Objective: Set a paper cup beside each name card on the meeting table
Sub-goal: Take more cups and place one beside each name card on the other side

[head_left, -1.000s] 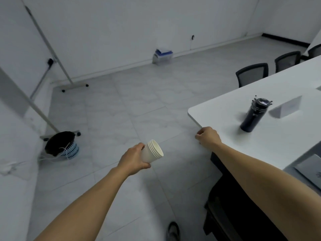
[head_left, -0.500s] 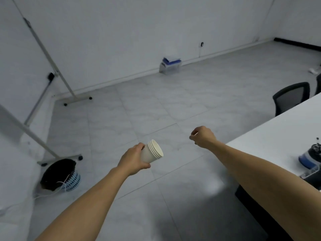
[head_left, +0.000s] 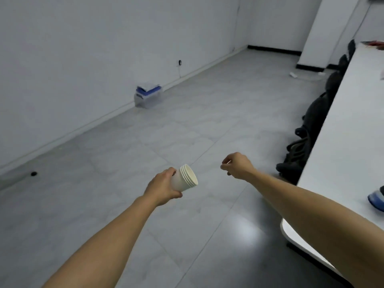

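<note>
My left hand (head_left: pixel 164 187) grips a stack of several nested white paper cups (head_left: pixel 185 180), tilted with the mouths toward the right, held over the floor. My right hand (head_left: pixel 236 166) is a loose fist with nothing in it, in the air just left of the white meeting table (head_left: pixel 340 146). The table runs along the right side of the view, its rounded near corner under my right forearm. No name card shows clearly; only a small white scrap sits at the table's far right edge.
Black office chairs (head_left: pixel 311 121) are tucked along the table's left side. A blue-edged object (head_left: pixel 377 199) sits on the table at the right edge. A clear box with a blue lid (head_left: pixel 148 95) stands by the wall. Grey tiled floor lies ahead.
The view has swung right along the table's long side; the black bottle and name card left the view. My right hand came off the table corner. The cup stack stays in my left hand.
</note>
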